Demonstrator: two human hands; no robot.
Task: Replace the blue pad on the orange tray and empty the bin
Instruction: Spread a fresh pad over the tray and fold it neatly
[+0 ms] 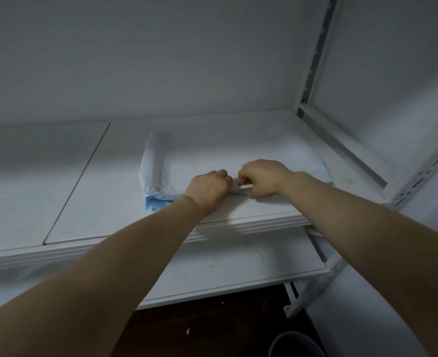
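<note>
A stack of folded blue and white pads (212,158) lies on a white shelf (84,191), near its right end. My left hand (208,188) and my right hand (260,177) meet at the stack's front edge. Both have curled fingers and pinch the edge of a pad between them. The orange tray is out of sight. Low down at the bottom right, the rim of a purple bin (296,343) shows on the floor.
A lower white shelf (225,269) juts out under the upper one. White metal uprights and braces of the rack (313,63) stand at the right. A white wall is behind, and a dark floor (212,328) lies below.
</note>
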